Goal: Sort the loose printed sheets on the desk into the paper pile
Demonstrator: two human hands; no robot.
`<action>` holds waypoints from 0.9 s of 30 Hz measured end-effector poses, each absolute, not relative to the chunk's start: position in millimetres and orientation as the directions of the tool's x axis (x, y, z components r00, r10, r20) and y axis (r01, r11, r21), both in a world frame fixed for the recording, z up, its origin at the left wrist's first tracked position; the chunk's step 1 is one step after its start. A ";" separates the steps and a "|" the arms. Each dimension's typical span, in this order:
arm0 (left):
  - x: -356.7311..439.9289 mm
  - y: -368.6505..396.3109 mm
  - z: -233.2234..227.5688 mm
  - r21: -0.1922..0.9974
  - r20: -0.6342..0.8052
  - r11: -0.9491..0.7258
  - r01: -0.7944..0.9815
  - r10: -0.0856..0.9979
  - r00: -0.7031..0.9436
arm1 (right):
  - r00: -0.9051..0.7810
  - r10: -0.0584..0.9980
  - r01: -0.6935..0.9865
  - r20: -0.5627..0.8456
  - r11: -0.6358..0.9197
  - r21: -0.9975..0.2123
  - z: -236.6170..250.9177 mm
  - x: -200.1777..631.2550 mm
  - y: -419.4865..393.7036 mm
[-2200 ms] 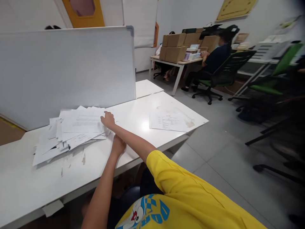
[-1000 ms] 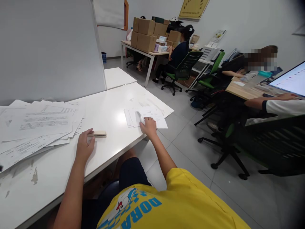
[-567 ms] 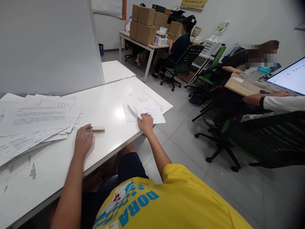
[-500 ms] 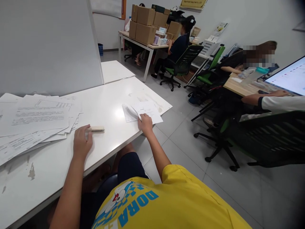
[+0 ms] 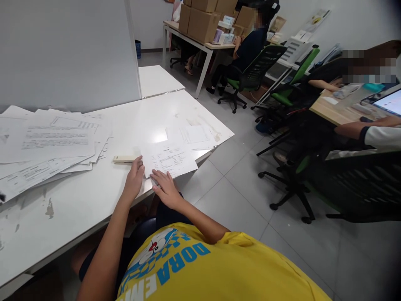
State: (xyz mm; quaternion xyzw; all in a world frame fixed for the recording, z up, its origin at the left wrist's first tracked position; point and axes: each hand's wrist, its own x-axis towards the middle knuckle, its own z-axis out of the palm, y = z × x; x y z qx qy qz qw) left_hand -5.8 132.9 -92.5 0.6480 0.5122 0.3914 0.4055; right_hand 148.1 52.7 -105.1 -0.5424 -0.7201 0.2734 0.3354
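A printed white sheet of paper (image 5: 173,159) lies at the table's near edge, its right corner reaching over that edge. My right hand (image 5: 167,190) rests on the sheet's near side, fingers stretched out and slightly spread, thumb apart. At the sheet's left edge is my left hand (image 5: 134,179), with its fingers extended upward and the thumb beside them; whether it touches the paper is hard to tell. Just left of those fingers lies a slim cream-coloured object like a stapler (image 5: 123,159). Farther right, more paper (image 5: 199,136) lies flat on the table.
A loose, spread pile of printed papers (image 5: 59,140) covers the left of the white table (image 5: 90,188). Behind it stands a grey partition (image 5: 69,54). Office chairs (image 5: 247,75), cardboard boxes (image 5: 202,25) and several people at other desks are beyond and to the right.
My right hand has come left with the printed sheet and now lies flatter on it. My left hand has moved right, off the cream object to the sheet's left edge. The view has shifted slightly.
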 end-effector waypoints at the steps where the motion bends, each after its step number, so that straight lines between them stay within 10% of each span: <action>1: -5.7 134.9 -92.4 0.935 0.074 -0.118 0.335 0.987 0.141 | -0.221 0.956 0.579 0.196 0.290 -0.762 -106.9 147.8 52.8; 8: 2.0 146.1 -92.1 0.885 0.076 -0.047 0.463 0.996 -0.044 | -0.228 0.880 0.387 0.417 0.475 -0.791 -109.6 163.7 68.6; 15: -5.6 149.2 -101.0 0.974 0.172 -0.161 0.159 0.984 -0.056 | 0.539 0.796 0.392 0.276 0.053 -0.918 -114.5 227.5 102.9; 21: -6.5 149.7 -101.1 0.968 0.243 -0.233 0.089 0.962 -0.124 | 0.336 0.934 -0.069 0.124 0.155 -0.985 -99.2 245.5 122.2; 27: -8.4 147.3 -100.5 0.951 0.301 -0.283 0.124 0.938 -0.170 | 0.362 0.890 -0.118 0.278 0.340 -0.933 -89.3 231.2 129.6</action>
